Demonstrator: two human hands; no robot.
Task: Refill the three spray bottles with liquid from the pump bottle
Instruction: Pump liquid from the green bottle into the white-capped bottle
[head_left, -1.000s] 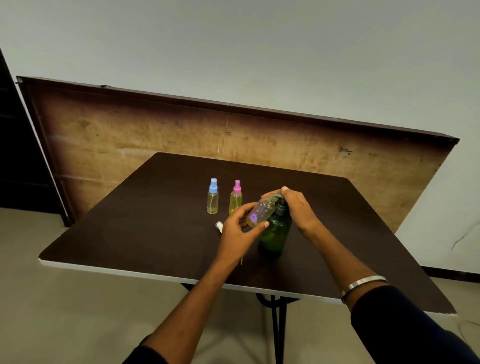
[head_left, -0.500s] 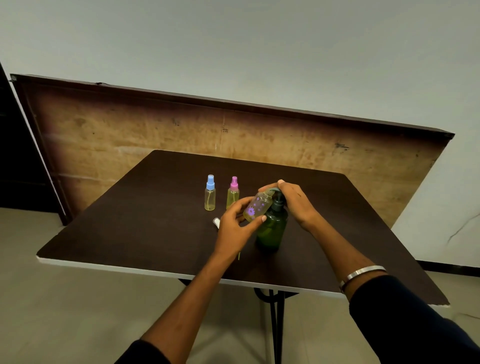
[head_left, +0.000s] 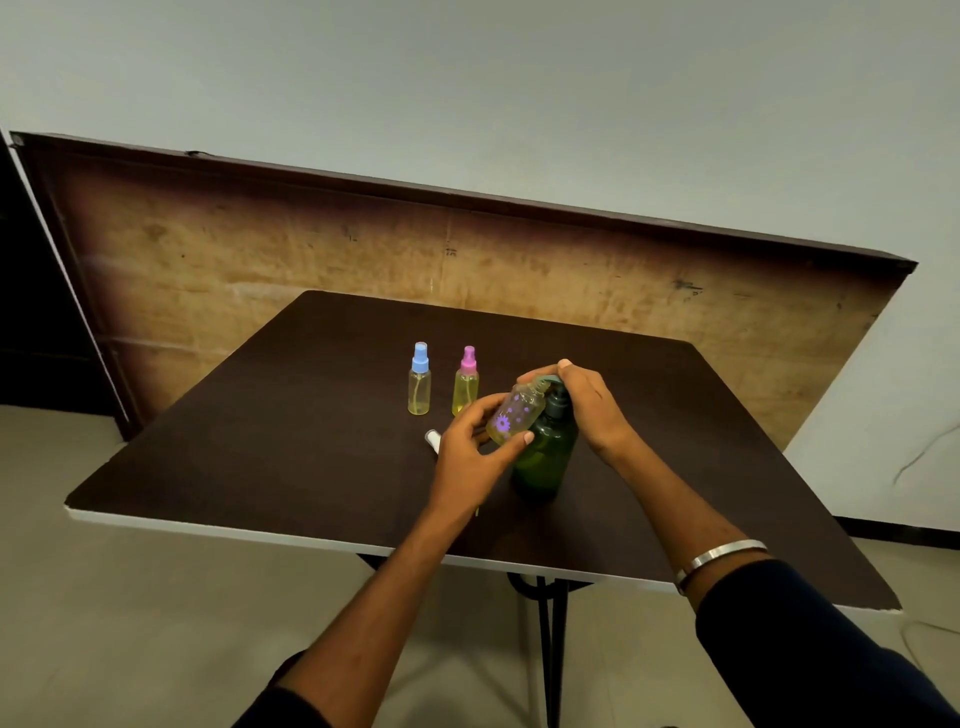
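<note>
The left hand holds the flower-printed spray bottle tilted, its fingers curled round the lower body, its open neck up against the nozzle of the green pump bottle standing on the tabletop. The right hand rests curled over the pump head. A white cap lies just left. Farther back stand the pink-capped bottle and blue-capped bottle, upright, side by side.

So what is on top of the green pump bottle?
The right hand rests on the green pump bottle, covering its pump head. The left hand holds a tilted flower-printed bottle there; whether liquid flows cannot be seen.
</note>
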